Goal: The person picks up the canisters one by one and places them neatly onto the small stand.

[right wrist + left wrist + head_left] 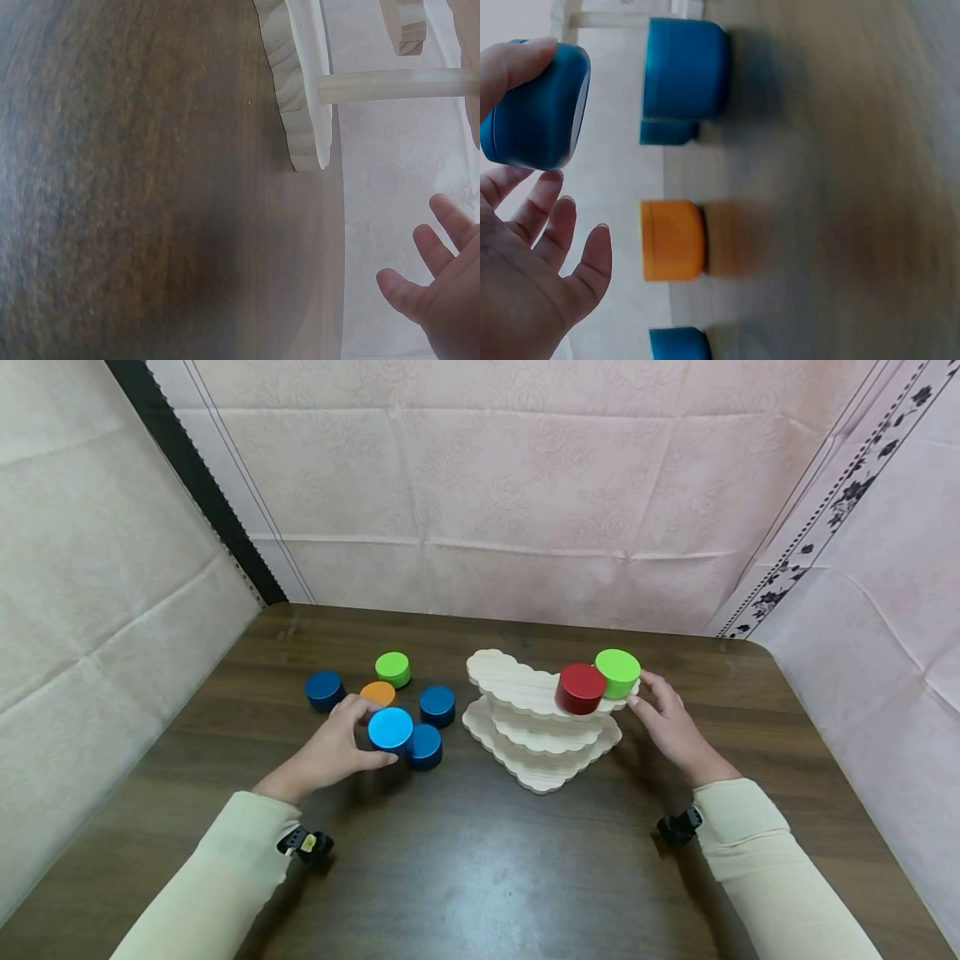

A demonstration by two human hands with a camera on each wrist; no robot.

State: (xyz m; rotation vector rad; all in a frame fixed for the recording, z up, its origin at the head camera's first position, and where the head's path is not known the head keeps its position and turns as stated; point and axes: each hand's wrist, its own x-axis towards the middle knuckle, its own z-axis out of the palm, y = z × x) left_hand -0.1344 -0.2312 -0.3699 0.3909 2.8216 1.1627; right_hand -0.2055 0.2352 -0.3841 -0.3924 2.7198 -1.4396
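Note:
My left hand (333, 747) holds a blue round tin (390, 728) between thumb and fingers, lifted off the table. In the left wrist view the thumb lies on that blue tin (540, 112), while the other fingers spread below it. On the right stands a pale wooden tiered stand (517, 685) with scalloped edges. Its top tier bears a red tin (581, 688) and a green tin (618, 672), side by side. My right hand (675, 731) pinches the top tier's right corner, beside the green tin. In the right wrist view its thumb and forefinger are out of sight.
Around my left hand stand an orange tin (378, 694), another green tin (393, 669) and several blue tins (437, 705). A brown wooden table (480, 860) lies under everything, with pale cloth (480, 485) hung behind it and at both sides.

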